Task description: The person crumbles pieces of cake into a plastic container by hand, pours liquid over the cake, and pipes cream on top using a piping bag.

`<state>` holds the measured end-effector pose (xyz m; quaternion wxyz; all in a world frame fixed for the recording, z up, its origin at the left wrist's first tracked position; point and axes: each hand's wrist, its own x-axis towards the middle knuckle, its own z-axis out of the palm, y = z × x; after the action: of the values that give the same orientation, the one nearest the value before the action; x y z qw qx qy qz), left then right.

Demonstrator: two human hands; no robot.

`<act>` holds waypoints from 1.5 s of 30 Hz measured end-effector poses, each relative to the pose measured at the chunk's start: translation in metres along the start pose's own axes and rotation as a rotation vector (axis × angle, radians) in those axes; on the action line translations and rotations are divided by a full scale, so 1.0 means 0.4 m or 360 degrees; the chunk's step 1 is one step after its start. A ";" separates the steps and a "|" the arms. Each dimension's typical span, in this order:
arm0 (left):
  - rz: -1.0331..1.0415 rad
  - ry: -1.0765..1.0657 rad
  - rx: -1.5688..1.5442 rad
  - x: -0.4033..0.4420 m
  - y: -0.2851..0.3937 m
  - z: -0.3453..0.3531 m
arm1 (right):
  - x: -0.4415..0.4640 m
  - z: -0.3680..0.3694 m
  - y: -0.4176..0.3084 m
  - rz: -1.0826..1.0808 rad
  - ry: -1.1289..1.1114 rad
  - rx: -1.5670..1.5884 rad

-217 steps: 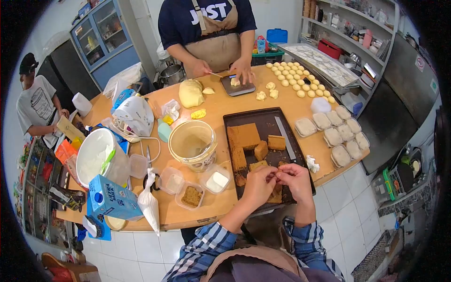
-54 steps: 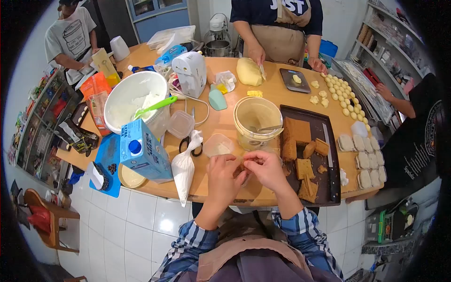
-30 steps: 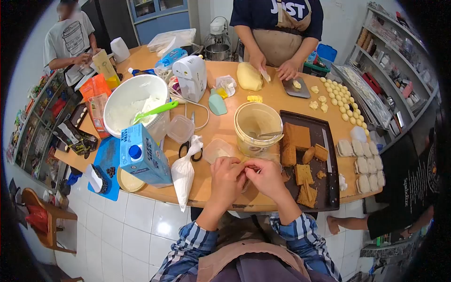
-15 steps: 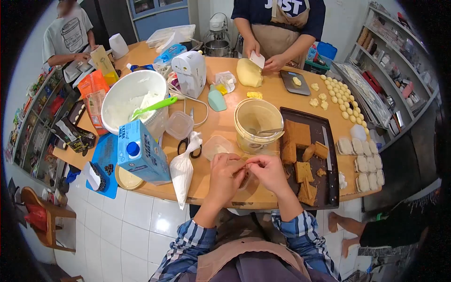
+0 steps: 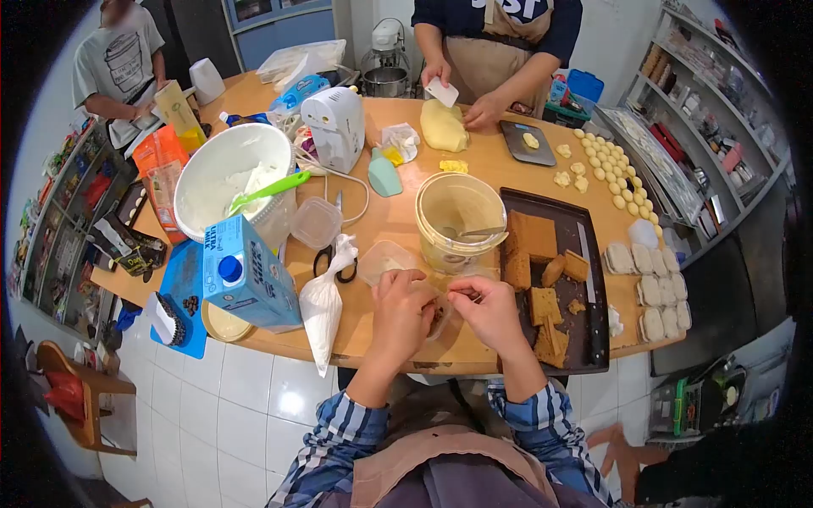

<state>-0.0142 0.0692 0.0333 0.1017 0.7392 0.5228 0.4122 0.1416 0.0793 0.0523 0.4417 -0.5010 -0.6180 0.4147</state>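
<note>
My left hand (image 5: 401,315) is curling over a small clear container (image 5: 446,328) with something brown inside; I cannot tell whether its fingers are gripping anything. My right hand (image 5: 489,317) is hovering beside it, thumb and fingertips meeting in a pinch, and whether a morsel is sitting between them I cannot tell. The container is resting near the table's front edge, between my hands.

To my right, a dark tray (image 5: 586,339) is holding cut brown cake pieces (image 5: 546,303) and, farther back, a larger cake block (image 5: 535,235). To my left, a filled piping bag (image 5: 322,315) is lying beside black-handled scissors (image 5: 345,271), with a blue milk carton (image 5: 254,284) standing past it. Just beyond my hands, a tall tub (image 5: 457,241) is standing open, a utensil leaning inside. Farther left, a green spatula (image 5: 269,192) is resting in a white bowl (image 5: 193,190).

Across the table, a co-worker's hand (image 5: 435,71) is holding a white scraper (image 5: 441,91) above a yellow dough mass (image 5: 443,129); a scale (image 5: 518,146) is bearing one small dough piece nearby.
</note>
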 end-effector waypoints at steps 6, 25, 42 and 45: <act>-0.0005 -0.0126 0.0232 0.019 0.013 0.001 | -0.026 -0.038 0.000 -0.0035 0.0114 0.0007; -0.0317 0.0250 -0.0331 -0.148 0.002 -0.068 | -0.145 -0.379 0.162 -0.0062 0.1082 -0.1142; -0.0541 0.0289 -0.0251 -0.126 0.028 0.061 | -0.175 -0.105 -0.018 -0.0320 0.0524 -0.0610; -0.0459 0.0331 -0.0244 -0.137 0.044 0.040 | -0.168 -0.073 -0.028 -0.0532 0.0293 -0.0707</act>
<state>0.0031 0.0191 0.0060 0.1612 0.6002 0.5979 0.5062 0.1741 0.0133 0.0621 0.4377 -0.5121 -0.7249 0.1435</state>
